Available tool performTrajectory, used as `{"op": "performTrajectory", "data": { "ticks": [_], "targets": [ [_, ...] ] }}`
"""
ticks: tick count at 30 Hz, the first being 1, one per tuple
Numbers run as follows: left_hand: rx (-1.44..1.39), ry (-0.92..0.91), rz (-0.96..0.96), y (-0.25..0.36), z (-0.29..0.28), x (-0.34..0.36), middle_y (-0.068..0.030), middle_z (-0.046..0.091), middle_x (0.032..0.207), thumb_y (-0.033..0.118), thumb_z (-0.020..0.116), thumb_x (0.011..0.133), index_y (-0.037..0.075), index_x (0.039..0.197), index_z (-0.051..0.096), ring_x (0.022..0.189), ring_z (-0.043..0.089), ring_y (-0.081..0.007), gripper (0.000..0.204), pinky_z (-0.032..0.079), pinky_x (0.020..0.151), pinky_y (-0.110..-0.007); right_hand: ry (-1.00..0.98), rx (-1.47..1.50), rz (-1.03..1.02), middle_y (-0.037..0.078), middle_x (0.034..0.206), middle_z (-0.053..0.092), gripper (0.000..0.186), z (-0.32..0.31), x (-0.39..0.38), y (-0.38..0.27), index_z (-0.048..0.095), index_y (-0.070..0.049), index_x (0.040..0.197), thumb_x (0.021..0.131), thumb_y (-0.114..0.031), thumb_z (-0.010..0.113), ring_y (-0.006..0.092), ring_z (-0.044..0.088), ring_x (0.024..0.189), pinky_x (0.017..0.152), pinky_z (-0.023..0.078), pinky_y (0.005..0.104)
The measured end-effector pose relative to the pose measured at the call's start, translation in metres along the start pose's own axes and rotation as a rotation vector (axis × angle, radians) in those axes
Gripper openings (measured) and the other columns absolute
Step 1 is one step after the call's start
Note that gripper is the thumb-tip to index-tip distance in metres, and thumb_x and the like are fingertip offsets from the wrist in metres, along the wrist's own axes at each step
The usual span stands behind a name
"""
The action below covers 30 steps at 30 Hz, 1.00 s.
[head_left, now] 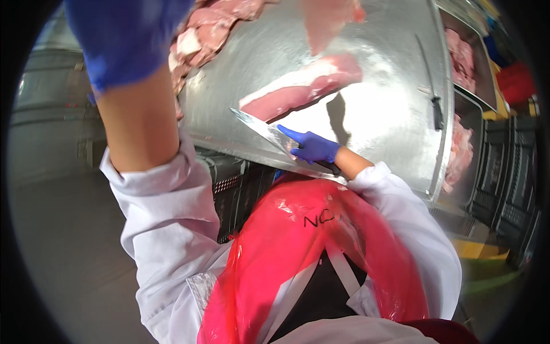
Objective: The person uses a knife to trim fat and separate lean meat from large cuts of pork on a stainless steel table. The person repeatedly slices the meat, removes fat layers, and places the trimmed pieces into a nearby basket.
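My right hand (314,147), in a blue glove, is closed on the dark handle of a knife (260,127). Its index finger lies stretched along the broad blade, which points to the far left. Just beyond the blade, a long slab of raw meat (303,86) with a pale fat edge rests on the metal table (229,123). Raised close to the camera at the upper left, my left hand (132,40) is blurred and its fingers are out of sight. Another piece of meat (329,23) shows at the top edge; whether it touches the table I cannot tell.
Several cut meat pieces (209,28) lie heaped at the table's far left. A thin, black-handled tool (436,112) lies along the right edge. Beyond that edge stand metal trays of meat (458,149) and black crates (504,166). Another black crate (243,189) sits below the near edge.
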<state>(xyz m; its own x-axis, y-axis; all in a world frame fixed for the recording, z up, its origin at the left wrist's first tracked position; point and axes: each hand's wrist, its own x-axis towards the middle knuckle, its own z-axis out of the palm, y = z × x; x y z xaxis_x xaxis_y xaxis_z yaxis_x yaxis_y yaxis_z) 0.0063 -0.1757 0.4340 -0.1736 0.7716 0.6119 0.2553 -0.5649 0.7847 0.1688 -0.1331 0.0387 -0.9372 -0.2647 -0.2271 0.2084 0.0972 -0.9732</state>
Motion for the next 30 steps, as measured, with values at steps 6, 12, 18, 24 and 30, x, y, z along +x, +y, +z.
{"op": "performTrajectory", "data": {
  "ticks": [6,12,18,24,30],
  "targets": [
    [0.197,0.292,-0.564,-0.133,0.065,-0.19,-0.0031,0.062,0.099,-0.002,0.069,0.087,0.004,0.114,0.059,0.08,0.056,-0.0105,0.03,0.048,0.068,-0.023,0.128,-0.027,0.323,0.01,0.08,0.068,0.059,-0.055,-0.227,0.041,0.046,-0.011,0.147,0.091,-0.021,0.063,0.0131,0.063,0.06,0.056,0.052,0.0303],
    [0.87,-0.375,-0.704,-0.284,0.089,-0.37,-0.0212,0.059,0.112,0.02,0.077,0.08,-0.001,0.118,0.055,0.102,0.059,-0.038,0.049,0.05,0.089,-0.043,0.6,0.25,0.65,0.005,0.077,0.063,0.062,-0.034,-0.427,0.073,0.041,-0.001,0.148,0.091,-0.006,0.065,0.0094,0.056,0.055,0.048,0.046,0.0241],
    [1.015,-0.193,-0.628,-0.343,0.153,-0.318,-0.0215,0.058,0.117,0.024,0.079,0.075,-0.001,0.125,0.054,0.109,0.057,-0.0392,0.061,0.048,0.094,-0.046,1.072,0.272,0.471,0.003,0.077,0.06,0.065,-0.022,-0.418,0.112,0.034,-0.002,0.152,0.095,-0.008,0.064,0.0086,0.052,0.052,0.047,0.044,0.0248],
    [0.889,-0.104,-0.896,-0.348,0.126,-0.351,-0.017,0.064,0.103,0.026,0.078,0.075,0.002,0.109,0.064,0.102,0.061,-0.0363,0.044,0.05,0.09,-0.047,1.006,0.3,0.492,0.002,0.079,0.061,0.058,-0.015,-0.407,0.115,0.038,-0.007,0.149,0.097,-0.009,0.063,0.0078,0.05,0.052,0.047,0.041,0.0231],
    [1.048,-0.269,-0.849,-0.344,0.134,-0.339,-0.0175,0.063,0.089,0.014,0.068,0.082,0.003,0.091,0.059,0.082,0.063,-0.0309,0.016,0.051,0.073,-0.041,0.998,0.294,0.458,0.002,0.072,0.061,0.057,-0.021,-0.407,0.132,0.039,-0.009,0.15,0.097,-0.009,0.061,0.0077,0.052,0.052,0.048,0.043,0.0234]
  ]
}}
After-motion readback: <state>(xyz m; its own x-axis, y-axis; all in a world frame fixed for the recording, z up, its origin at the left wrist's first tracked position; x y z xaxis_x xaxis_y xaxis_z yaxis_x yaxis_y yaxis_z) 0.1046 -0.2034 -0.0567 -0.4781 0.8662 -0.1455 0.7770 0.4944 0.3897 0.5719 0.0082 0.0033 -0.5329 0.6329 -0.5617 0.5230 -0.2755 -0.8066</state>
